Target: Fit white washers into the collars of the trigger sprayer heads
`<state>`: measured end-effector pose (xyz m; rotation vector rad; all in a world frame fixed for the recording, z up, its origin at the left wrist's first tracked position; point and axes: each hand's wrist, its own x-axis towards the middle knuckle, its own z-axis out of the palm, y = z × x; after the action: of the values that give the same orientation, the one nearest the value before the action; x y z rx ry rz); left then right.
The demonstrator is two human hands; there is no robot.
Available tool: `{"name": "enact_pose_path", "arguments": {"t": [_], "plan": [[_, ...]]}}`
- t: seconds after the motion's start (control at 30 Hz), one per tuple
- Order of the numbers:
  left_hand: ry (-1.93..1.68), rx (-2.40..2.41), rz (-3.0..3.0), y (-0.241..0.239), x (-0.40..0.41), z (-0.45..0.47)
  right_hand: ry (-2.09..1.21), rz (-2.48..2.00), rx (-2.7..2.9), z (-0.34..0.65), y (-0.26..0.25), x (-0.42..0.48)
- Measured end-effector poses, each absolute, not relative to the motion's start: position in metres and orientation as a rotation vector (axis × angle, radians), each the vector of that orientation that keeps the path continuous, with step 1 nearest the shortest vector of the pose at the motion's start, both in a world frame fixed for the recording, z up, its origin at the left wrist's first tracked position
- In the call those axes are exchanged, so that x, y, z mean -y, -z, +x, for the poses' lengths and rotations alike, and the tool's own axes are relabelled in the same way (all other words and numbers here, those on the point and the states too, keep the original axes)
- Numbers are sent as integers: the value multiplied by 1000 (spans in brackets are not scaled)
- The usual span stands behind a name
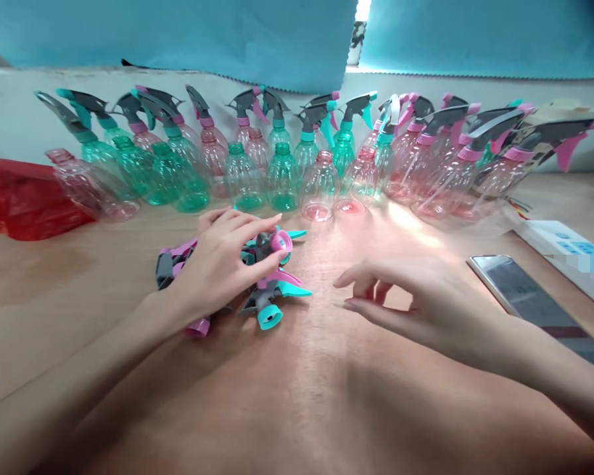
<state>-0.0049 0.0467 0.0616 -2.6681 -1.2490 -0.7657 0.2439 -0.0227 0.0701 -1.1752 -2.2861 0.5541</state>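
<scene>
My left hand [222,254] reaches over a loose pile of trigger spray heads. Between its thumb and fingers is a grey spray head with a pink collar [282,243], the collar facing right. Under and around that hand lie more spray heads, among them one with a turquoise collar [270,316] and one with a pink collar [198,327]. Part of the pile is hidden by the hand. My right hand [406,290] hovers over the table to the right, fingers curved and thumb apart, holding nothing.
Behind the hands stand rows of clear green and pink bottles; several, like a green one [283,178] and a pink one [319,188], have no head, others carry spray heads. A red plastic bag [24,198] lies left. A phone [539,310] and a white power strip [569,247] lie right.
</scene>
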Motion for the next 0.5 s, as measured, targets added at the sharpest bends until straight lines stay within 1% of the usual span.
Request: {"name": "enact_pose_path", "arguments": {"t": [0.1, 0.27, 0.4, 0.5], "plan": [[678, 1356, -2693, -60, -54, -11, -593, -1294, 2333, 241, -65, 17], [752, 1482, -2654, -63, -46, -41, -622, -1324, 2377, 240, -51, 9], [849, 1764, -2498, -61, -48, -88, -509, -1202, 2403, 233, -37, 1], [881, 1960, -2447, -45, -54, -120, -403, -1141, 2463, 222, -27, -6]]}}
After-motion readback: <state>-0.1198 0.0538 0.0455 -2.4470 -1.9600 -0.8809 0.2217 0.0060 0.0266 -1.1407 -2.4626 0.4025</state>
